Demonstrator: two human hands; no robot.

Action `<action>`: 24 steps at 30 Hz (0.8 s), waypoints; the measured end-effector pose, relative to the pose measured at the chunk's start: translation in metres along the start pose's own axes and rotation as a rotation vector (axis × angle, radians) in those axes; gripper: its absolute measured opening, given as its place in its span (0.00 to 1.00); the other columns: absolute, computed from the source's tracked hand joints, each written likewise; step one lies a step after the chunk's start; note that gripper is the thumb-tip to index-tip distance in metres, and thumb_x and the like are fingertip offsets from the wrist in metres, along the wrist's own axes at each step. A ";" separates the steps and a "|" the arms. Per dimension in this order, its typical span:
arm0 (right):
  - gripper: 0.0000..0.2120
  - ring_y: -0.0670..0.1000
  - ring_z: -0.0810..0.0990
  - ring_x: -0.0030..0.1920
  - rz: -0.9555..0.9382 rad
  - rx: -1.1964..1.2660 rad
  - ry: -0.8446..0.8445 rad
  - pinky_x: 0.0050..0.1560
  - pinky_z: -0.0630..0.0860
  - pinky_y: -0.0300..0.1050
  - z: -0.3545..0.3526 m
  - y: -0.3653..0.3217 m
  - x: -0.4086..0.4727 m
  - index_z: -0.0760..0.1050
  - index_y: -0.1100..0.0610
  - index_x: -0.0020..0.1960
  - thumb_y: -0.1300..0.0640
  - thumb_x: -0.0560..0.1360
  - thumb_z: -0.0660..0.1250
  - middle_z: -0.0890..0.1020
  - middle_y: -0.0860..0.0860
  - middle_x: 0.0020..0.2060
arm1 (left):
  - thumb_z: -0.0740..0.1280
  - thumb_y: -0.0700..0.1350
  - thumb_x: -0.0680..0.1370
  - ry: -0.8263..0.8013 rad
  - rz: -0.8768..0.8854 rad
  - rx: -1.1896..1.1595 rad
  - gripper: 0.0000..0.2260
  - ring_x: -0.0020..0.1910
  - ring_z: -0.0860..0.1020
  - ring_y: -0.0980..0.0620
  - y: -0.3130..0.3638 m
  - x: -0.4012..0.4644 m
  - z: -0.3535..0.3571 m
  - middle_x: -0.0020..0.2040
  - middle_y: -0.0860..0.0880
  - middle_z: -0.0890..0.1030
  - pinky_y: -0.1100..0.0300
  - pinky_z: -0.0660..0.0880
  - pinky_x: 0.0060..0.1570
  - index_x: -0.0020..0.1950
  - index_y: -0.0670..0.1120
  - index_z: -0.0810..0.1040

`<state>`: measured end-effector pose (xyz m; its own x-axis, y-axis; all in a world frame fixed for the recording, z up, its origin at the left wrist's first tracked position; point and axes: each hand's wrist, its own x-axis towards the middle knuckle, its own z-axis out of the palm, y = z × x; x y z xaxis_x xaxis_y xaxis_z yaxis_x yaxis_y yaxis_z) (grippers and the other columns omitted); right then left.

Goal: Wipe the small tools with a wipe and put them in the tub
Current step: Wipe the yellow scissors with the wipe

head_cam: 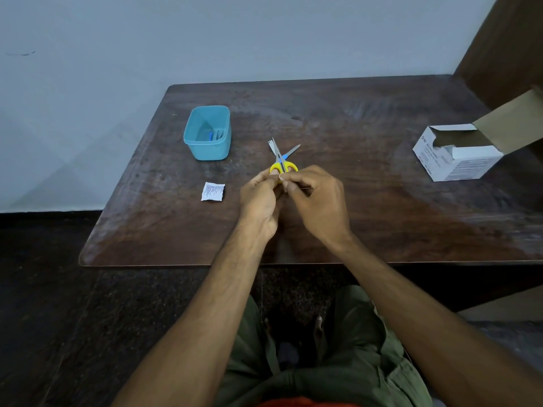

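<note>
At least one tool is already seen in the tub (207, 132), while the yellow scissors (282, 160), blades apart, are pinched by the left hand (258, 198) and right hand (318, 201) above the table (367, 201), tubbing judged outstanding

A worn dark wooden table (367, 118) stands against a pale bluish wall (205, 33).

Single head cam, wide-angle
Looks forward and down from above the table (352, 201); wall fills the upper frame, lap at the bottom edge.
</note>
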<state>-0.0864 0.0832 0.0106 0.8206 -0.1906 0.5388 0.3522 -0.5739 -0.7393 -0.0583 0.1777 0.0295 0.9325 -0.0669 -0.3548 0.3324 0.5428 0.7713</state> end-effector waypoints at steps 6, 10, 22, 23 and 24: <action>0.06 0.41 0.82 0.40 0.375 0.287 0.091 0.43 0.78 0.39 -0.015 0.001 0.021 0.83 0.54 0.46 0.63 0.73 0.70 0.85 0.47 0.41 | 0.60 0.37 0.81 0.016 0.011 0.053 0.08 0.40 0.83 0.54 0.005 0.005 -0.002 0.44 0.46 0.83 0.61 0.80 0.48 0.52 0.40 0.79; 0.06 0.44 0.83 0.40 0.590 0.446 -0.052 0.41 0.80 0.41 -0.017 0.004 0.025 0.81 0.54 0.42 0.63 0.74 0.69 0.85 0.50 0.39 | 0.61 0.37 0.80 -0.009 0.037 0.108 0.09 0.46 0.80 0.52 0.003 0.005 -0.001 0.48 0.45 0.82 0.62 0.79 0.49 0.58 0.38 0.78; 0.07 0.49 0.84 0.36 0.636 0.440 -0.019 0.40 0.81 0.40 -0.009 0.012 0.027 0.80 0.56 0.42 0.66 0.76 0.66 0.84 0.55 0.37 | 0.65 0.40 0.79 -0.015 0.027 0.184 0.05 0.43 0.82 0.53 0.012 0.009 -0.016 0.44 0.47 0.83 0.61 0.81 0.44 0.51 0.42 0.80; 0.08 0.49 0.83 0.35 0.634 0.433 0.005 0.40 0.81 0.40 -0.008 0.012 0.029 0.79 0.56 0.42 0.66 0.76 0.66 0.84 0.55 0.37 | 0.65 0.40 0.79 -0.011 0.013 0.173 0.04 0.42 0.82 0.53 0.013 0.009 -0.018 0.44 0.47 0.83 0.60 0.81 0.43 0.50 0.43 0.80; 0.08 0.49 0.83 0.35 0.626 0.420 0.024 0.39 0.81 0.40 -0.008 0.012 0.031 0.79 0.56 0.42 0.66 0.75 0.66 0.84 0.55 0.37 | 0.66 0.40 0.78 -0.006 0.005 0.162 0.04 0.43 0.82 0.52 0.015 0.010 -0.020 0.43 0.47 0.84 0.59 0.81 0.43 0.50 0.43 0.80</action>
<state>-0.0601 0.0641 0.0210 0.9154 -0.4016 -0.0271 -0.0305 -0.0022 -0.9995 -0.0466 0.2020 0.0264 0.9349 -0.0702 -0.3479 0.3458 0.4008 0.8484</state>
